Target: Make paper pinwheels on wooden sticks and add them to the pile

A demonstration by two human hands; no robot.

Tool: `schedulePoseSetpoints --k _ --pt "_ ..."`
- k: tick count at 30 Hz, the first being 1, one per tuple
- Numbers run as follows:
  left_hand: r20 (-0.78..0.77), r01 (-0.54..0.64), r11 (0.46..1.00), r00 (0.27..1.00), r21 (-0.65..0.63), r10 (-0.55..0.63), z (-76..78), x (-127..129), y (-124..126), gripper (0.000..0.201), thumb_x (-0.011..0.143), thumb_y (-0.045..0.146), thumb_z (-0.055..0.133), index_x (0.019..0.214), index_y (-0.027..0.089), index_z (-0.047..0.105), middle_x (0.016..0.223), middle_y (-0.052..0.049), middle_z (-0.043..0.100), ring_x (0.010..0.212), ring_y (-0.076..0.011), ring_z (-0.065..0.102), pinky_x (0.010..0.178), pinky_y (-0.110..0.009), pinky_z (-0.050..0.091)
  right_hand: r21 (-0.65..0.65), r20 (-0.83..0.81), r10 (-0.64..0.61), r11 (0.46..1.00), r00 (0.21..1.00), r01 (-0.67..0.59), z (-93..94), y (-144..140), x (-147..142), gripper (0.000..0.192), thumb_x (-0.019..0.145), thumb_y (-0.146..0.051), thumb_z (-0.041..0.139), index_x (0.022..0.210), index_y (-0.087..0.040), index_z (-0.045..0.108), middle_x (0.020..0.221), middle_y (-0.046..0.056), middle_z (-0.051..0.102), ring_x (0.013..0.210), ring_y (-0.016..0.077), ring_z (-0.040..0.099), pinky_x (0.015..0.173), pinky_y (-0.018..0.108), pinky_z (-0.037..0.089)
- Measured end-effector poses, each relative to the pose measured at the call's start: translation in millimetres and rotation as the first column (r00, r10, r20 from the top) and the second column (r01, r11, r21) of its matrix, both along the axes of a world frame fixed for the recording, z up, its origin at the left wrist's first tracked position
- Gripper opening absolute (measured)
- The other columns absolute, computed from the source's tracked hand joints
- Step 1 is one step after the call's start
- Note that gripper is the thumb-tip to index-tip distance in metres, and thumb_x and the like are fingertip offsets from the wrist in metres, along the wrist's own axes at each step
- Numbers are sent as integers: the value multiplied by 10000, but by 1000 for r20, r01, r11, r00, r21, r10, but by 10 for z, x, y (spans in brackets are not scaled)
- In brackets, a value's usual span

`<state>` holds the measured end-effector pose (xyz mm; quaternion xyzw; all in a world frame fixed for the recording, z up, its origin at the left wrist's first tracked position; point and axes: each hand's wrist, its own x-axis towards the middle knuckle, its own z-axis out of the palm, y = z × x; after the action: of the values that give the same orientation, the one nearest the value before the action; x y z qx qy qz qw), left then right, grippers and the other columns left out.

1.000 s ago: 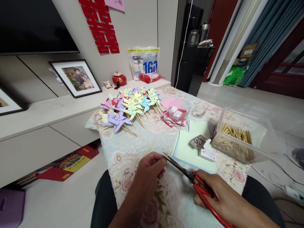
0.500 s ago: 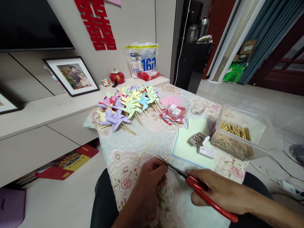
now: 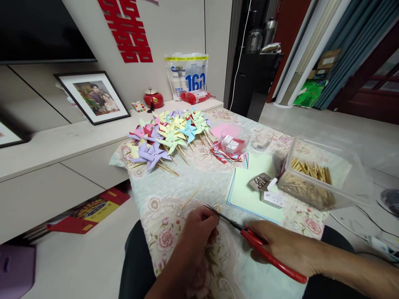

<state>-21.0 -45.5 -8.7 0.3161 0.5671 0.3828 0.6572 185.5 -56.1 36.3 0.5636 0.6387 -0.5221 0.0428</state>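
1. Head view, looking down at a floral tablecloth point(image 3: 199, 182) over a low table.
2. Left hand point(image 3: 198, 232) at the near edge of the tablecloth, fingers pinched shut on a thin wooden stick point(image 3: 218, 207); only the stick's tip visible past the fingertips.
3. Right hand point(image 3: 280, 245) just right of the left hand, wrapped around the red handles of a pair of scissors point(image 3: 249, 236).
4. Dark scissor blades pointing left, tips right at the stick's end beside the left thumb; touching or just short, cannot tell.
5. One loose stick point(image 3: 191, 196) lying on the cloth just beyond the left hand, tilted.
6. Stack of pale green paper sheets point(image 3: 246, 195) beyond the scissors, with a small open box of metal pins point(image 3: 259, 182) and a white box point(image 3: 273, 199) resting on its right part.
7. Clear plastic tub of wooden sticks point(image 3: 311, 182) right of the paper stack, touching the white box or just beside it.
8. Heap of pastel paper pinwheels point(image 3: 168, 139) on sticks at the far left of the tablecloth, well apart from both hands.
9. Round clear container with small white boxes point(image 3: 232, 144) right of the pinwheels, red paper scraps beneath it.
10. Low glass dish point(image 3: 261, 143) just right of that container.
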Motion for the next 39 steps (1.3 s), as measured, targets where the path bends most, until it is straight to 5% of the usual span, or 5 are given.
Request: schedulePoseSetpoints --k 7,21,30,35,39 --pt "-135 74 997 988 -36 -79 23 -22 -1 114 667 264 606 592 207 543 419 5 581 342 -131 477 384 -243 378 -51 -10 -17 999 1000 16 -23 33 -13 111 690 -161 555 798 -184 563 694 -26 591 641 132 505 549 234 331" --pt "-257 87 996 963 13 -81 4 13 -48 99 739 219 570 660 209 510 423 41 559 340 -114 468 366 -211 333 -144 30 -4 990 1000 9 91 120 -23 76 632 -133 563 672 -174 513 576 -61 459 527 72 385 463 204 258" --pt "208 -81 997 974 -21 83 139 -8 -43 226 621 211 775 806 134 669 541 30 590 458 -74 495 429 -173 351 -349 -354 -389 898 851 266 19 -15 6 138 659 -241 566 775 -193 507 552 -98 341 414 39 239 340 152 243" --pt "413 -126 991 901 -49 135 296 47 -90 290 587 179 853 813 131 678 674 -1 653 578 -99 603 569 -201 505 -296 -446 -467 882 764 366 -55 -160 -179 263 788 -362 630 942 -172 531 717 -12 627 468 42 354 389 157 247" --pt "514 -225 973 829 -56 221 396 76 -95 252 658 154 842 834 145 662 730 -5 666 680 -123 663 722 -261 583 -286 -488 -506 863 712 417 -79 -221 -299 341 761 -377 713 965 -165 541 861 26 672 519 37 361 424 168 226"
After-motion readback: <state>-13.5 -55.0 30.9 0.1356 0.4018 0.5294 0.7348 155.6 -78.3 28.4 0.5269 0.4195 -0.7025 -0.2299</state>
